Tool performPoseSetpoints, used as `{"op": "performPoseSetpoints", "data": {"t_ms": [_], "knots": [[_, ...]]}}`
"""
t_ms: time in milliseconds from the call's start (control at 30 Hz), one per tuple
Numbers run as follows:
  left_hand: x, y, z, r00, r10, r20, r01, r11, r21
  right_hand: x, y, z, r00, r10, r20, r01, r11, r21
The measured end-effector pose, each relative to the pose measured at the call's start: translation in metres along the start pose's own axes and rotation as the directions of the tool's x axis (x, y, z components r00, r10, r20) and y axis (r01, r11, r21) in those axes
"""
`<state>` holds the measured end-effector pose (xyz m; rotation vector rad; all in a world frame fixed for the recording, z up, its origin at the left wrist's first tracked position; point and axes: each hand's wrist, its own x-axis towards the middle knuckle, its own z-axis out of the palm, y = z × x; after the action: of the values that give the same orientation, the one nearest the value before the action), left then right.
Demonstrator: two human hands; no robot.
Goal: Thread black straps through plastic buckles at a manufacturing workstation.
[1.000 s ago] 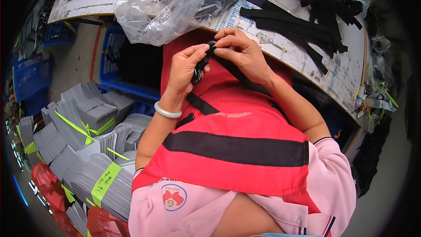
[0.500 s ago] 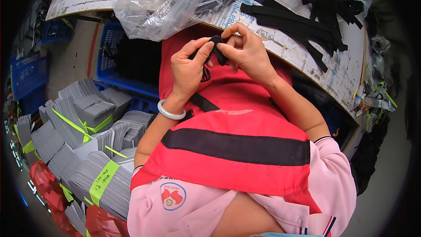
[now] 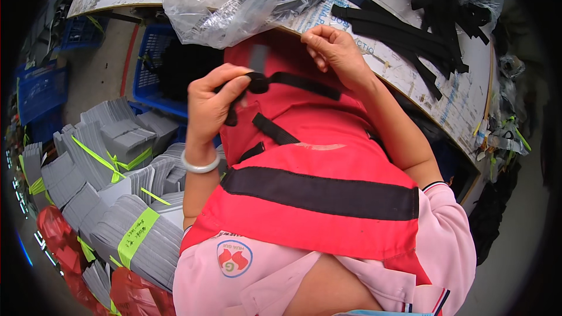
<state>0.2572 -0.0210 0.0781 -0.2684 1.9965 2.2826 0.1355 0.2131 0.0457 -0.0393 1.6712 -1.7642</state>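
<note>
My left hand [image 3: 213,99] is closed, with thumb and index finger pinching a black strap [image 3: 307,85] at a dark, bunched part. The strap's loose length stretches right across my red apron [image 3: 287,181], and another dark end hangs below the fingers. A small blurred grey piece [image 3: 257,58] shows just above the pinch; I cannot tell whether it joins the strap. My right hand [image 3: 336,52] is raised by the table edge, apart from the strap. Its fingers are curled in, and nothing shows between them.
Several black straps [image 3: 398,38] and a clear plastic bag [image 3: 225,14] lie on the worn white table [image 3: 451,102] ahead. A blue crate [image 3: 146,76] with black material stands left of my lap. Bundled grey sheets [image 3: 126,231] and red bags [image 3: 137,292] fill the lower left.
My hands were together on the black piece. The right hand has let go and moved slightly right; the left has moved left and down with the strap, whose length now swings out.
</note>
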Motion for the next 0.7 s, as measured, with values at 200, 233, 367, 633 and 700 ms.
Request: {"op": "performPoseSetpoints", "data": {"t_ms": [200, 233, 367, 633, 700], "knots": [[-0.038, 0.014, -0.081, 0.793, 0.251, -0.556, -0.046, 0.934, 0.355, -0.008, 0.002, 0.011, 0.996, 0.019, 0.092, -0.001, 0.981, -0.193], [-0.037, 0.013, -0.077, 0.828, 0.157, -0.539, -0.052, 0.978, 0.204, -0.008, 0.004, 0.021, 0.99, 0.015, 0.142, 0.023, 0.965, -0.262], [-0.009, -0.027, -0.008, 0.967, 0.078, -0.241, -0.061, 0.995, 0.074, -0.012, -0.012, 0.069, 0.92, 0.062, 0.386, 0.033, 0.971, -0.235], [0.021, -0.054, 0.026, 0.975, -0.22, -0.022, 0.192, 0.892, -0.408, -0.016, -0.003, 0.027, 0.987, 0.06, 0.149, -0.035, 0.985, -0.168], [0.019, -0.059, 0.032, 0.979, -0.203, -0.008, 0.191, 0.93, -0.313, -0.021, 0.004, 0.019, 0.993, -0.026, 0.118, 0.044, 0.988, -0.148]]}}
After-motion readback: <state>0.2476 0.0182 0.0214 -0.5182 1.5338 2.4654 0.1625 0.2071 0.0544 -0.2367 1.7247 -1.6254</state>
